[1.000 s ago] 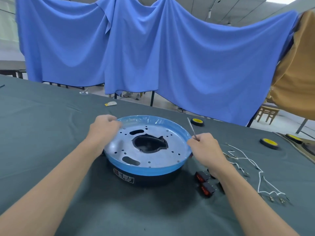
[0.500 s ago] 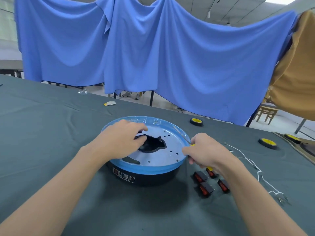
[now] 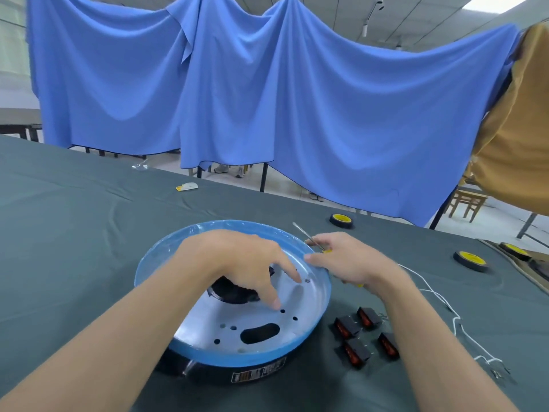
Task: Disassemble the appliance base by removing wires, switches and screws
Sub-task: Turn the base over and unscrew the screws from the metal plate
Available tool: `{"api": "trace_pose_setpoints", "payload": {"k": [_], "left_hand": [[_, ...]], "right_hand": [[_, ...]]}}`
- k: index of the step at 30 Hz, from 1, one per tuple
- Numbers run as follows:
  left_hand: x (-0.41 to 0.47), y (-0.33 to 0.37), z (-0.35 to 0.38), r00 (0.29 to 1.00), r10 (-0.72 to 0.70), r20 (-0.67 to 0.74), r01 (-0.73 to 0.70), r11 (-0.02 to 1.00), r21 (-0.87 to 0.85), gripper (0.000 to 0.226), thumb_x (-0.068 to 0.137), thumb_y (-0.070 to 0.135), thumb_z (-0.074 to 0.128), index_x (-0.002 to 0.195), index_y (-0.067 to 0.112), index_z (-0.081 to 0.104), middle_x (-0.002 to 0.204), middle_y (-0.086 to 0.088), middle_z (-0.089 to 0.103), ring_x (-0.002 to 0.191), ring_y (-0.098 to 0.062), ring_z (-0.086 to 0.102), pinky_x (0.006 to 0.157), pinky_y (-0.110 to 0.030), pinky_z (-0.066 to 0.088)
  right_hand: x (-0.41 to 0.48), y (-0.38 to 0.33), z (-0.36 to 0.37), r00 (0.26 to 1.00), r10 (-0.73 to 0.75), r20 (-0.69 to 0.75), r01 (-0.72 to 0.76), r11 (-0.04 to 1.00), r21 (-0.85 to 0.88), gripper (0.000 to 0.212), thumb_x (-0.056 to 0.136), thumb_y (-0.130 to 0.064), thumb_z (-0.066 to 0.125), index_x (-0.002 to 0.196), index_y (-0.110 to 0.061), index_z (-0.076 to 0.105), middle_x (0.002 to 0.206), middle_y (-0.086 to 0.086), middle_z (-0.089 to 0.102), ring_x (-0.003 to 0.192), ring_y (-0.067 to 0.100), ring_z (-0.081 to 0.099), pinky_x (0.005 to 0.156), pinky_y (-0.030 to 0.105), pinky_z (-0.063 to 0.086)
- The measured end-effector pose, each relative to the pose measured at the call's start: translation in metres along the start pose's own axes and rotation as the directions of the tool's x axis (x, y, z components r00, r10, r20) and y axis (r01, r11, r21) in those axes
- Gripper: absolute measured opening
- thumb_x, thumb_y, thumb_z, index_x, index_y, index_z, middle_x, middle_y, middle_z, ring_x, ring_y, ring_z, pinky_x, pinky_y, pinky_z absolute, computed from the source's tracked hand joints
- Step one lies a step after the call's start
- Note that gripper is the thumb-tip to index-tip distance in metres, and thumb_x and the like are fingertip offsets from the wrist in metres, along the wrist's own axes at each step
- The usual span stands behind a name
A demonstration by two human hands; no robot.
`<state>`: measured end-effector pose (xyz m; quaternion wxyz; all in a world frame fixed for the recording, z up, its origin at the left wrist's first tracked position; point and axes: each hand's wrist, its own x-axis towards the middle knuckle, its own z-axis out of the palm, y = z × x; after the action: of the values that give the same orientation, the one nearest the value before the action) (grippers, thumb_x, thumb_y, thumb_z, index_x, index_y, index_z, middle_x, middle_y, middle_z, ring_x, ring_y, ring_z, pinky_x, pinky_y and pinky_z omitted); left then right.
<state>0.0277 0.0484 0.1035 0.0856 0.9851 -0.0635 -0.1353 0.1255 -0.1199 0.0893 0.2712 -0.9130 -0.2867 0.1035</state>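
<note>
The round appliance base (image 3: 315, 319) lies in front of me, a blue-filmed metal plate over a black housing, with holes and a dark central opening. My left hand (image 3: 237, 260) hovers over the plate with fingers spread, fingertips reaching down near the small holes and one dark screw (image 3: 307, 280). My right hand (image 3: 347, 260) sits at the right rim and grips a yellow-handled screwdriver (image 3: 307, 237), its shaft pointing up and away. Several black switches with red rockers (image 3: 365, 334) lie right of the base. White wires (image 3: 445, 307) trail further right.
The work surface is a dark green cloth (image 3: 74, 233). Yellow-and-black wheels (image 3: 341, 220) (image 3: 471, 260) lie at the back right, a small white scrap (image 3: 187, 187) at the back left. Blue drapes (image 3: 267, 99) hang behind the table's far edge.
The base has turned, its label now at the front right. My left hand has opened and moved rightward across the plate. The screwdriver shaft shows again above my right hand.
</note>
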Motion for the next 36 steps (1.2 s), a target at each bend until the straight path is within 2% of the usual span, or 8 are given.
{"api": "trace_pose_setpoints", "payload": {"k": [2,4,7,10,14,19,24,36], "left_hand": [[0.000,0.005,-0.008,1.000,-0.029,0.012,0.029,0.998,0.047,0.057,0.079,0.057,0.069,0.130,0.062,0.043,0.114,0.021,0.035,0.110,-0.013,0.042,0.091,-0.035,0.038],[0.000,0.010,-0.014,0.999,-0.049,-0.006,0.049,0.995,0.083,0.060,0.078,0.058,0.069,0.132,0.059,0.042,0.115,0.022,0.035,0.110,-0.013,0.042,0.084,-0.032,0.035],[0.002,0.018,-0.015,0.999,-0.047,-0.019,0.049,0.990,0.129,0.064,0.079,0.057,0.068,0.136,0.055,0.041,0.136,0.018,0.043,0.124,-0.017,0.043,0.081,-0.032,0.032],[0.005,0.021,-0.009,0.998,-0.055,0.032,0.051,0.992,0.119,0.066,0.079,0.058,0.068,0.138,0.053,0.040,0.132,0.015,0.048,0.107,-0.017,0.045,0.081,-0.033,0.033],[0.006,0.019,-0.005,0.996,-0.079,0.048,0.073,0.992,0.105,0.065,0.079,0.055,0.070,0.137,0.053,0.041,0.125,0.014,0.047,0.106,-0.019,0.045,0.082,-0.033,0.035],[0.009,0.019,-0.006,0.997,-0.069,0.047,0.062,0.989,0.135,0.065,0.079,0.058,0.069,0.137,0.054,0.041,0.113,0.017,0.038,0.117,-0.020,0.045,0.084,-0.033,0.035],[0.011,0.017,-0.007,0.998,-0.062,0.024,0.058,0.989,0.136,0.064,0.076,0.061,0.069,0.134,0.056,0.043,0.110,0.020,0.039,0.105,-0.015,0.044,0.083,-0.033,0.035],[0.015,0.015,-0.004,0.997,-0.053,0.049,0.045,0.987,0.153,0.064,0.075,0.063,0.068,0.135,0.056,0.044,0.112,0.018,0.042,0.104,-0.015,0.044,0.082,-0.032,0.035]], "right_hand": [[-0.003,0.003,-0.013,0.999,0.035,-0.011,-0.036,0.995,-0.091,0.029,0.093,-0.036,0.055,0.117,-0.020,0.052,0.100,-0.001,0.060,0.064,0.007,0.045,0.060,0.024,0.035],[-0.012,0.004,-0.028,1.000,0.026,-0.017,-0.028,0.985,-0.168,0.027,0.093,-0.019,0.047,0.116,-0.007,0.053,0.106,0.018,0.062,0.072,0.019,0.048,0.068,0.034,0.041],[-0.029,0.002,-0.046,0.994,-0.075,-0.080,0.056,0.975,-0.216,0.024,0.091,-0.007,0.050,0.111,-0.003,0.062,0.092,0.012,0.066,0.070,0.020,0.056,0.080,0.048,0.051],[-0.038,-0.001,-0.057,0.940,-0.194,-0.282,0.186,0.981,-0.054,0.013,0.082,-0.016,0.070,0.092,-0.024,0.073,0.070,-0.002,0.071,0.052,0.013,0.059,0.063,0.038,0.052],[-0.036,-0.007,-0.050,0.856,-0.172,-0.488,0.344,0.893,0.289,0.021,0.070,-0.017,0.083,0.082,-0.016,0.066,0.054,0.001,0.062,0.044,0.013,0.048,0.046,0.025,0.034],[-0.023,-0.008,-0.033,0.785,-0.162,-0.598,0.372,0.895,0.246,0.020,0.084,-0.027,0.073,0.092,-0.022,0.055,0.078,0.013,0.067,0.052,0.017,0.058,0.051,0.029,0.040],[-0.016,-0.009,-0.024,0.760,-0.278,-0.588,0.380,0.923,0.055,0.014,0.090,-0.028,0.064,0.097,-0.028,0.051,0.081,0.013,0.061,0.076,0.031,0.062,0.059,0.034,0.048],[-0.008,-0.002,-0.008,0.787,-0.309,-0.534,0.388,0.921,0.039,0.013,0.093,-0.027,0.061,0.100,-0.029,0.049,0.080,0.013,0.062,0.078,0.025,0.062,0.058,0.028,0.048]]}}
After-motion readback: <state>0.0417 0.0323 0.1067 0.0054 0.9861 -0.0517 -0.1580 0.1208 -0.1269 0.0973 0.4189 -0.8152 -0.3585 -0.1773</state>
